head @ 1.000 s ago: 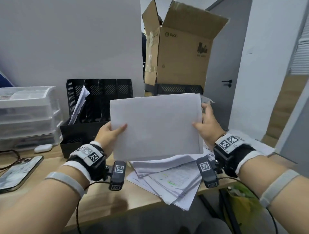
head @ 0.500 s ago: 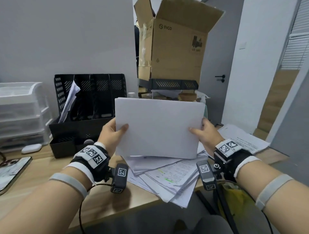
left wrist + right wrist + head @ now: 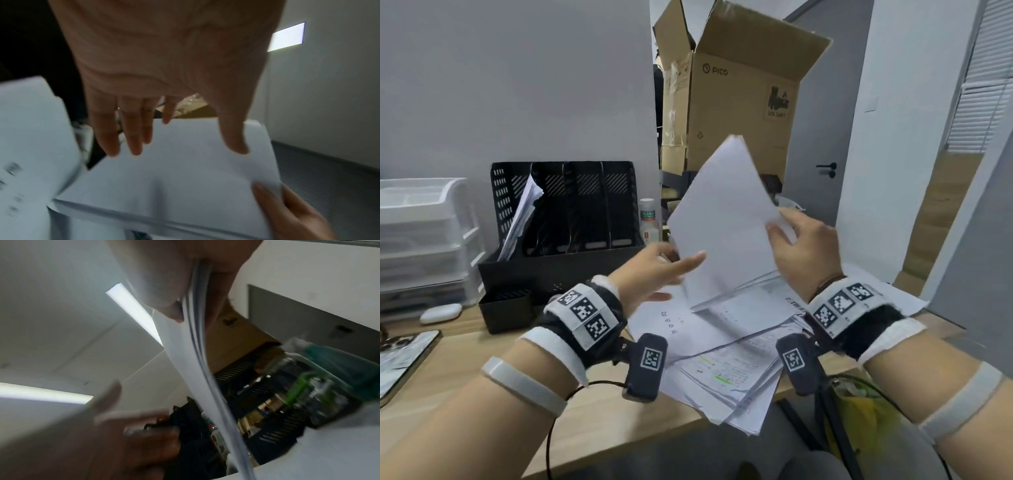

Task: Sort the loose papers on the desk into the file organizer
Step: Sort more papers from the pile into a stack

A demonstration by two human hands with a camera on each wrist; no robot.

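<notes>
My right hand (image 3: 799,245) pinches a stack of white papers (image 3: 726,219) by its right edge and holds it tilted, one corner up, above the desk. In the right wrist view the stack (image 3: 197,344) runs edge-on between thumb and fingers. My left hand (image 3: 659,270) is spread with straight fingers at the stack's lower left edge, and its thumb lies on the sheet (image 3: 185,170). A messy pile of loose printed papers (image 3: 722,353) lies on the desk below. The black file organizer (image 3: 566,253) stands behind to the left, with papers (image 3: 520,219) in its leftmost slot.
An open cardboard box (image 3: 739,102) stands behind the papers. Clear plastic drawers (image 3: 421,233), a white earbud case (image 3: 441,312) and a phone (image 3: 400,356) sit at the left. A small bottle (image 3: 649,219) stands right of the organizer. The desk's front edge (image 3: 619,442) is near.
The stack has turned from level to tilted with a corner up. My left hand has let go of its left edge and straightened its fingers. The right hand still holds it.
</notes>
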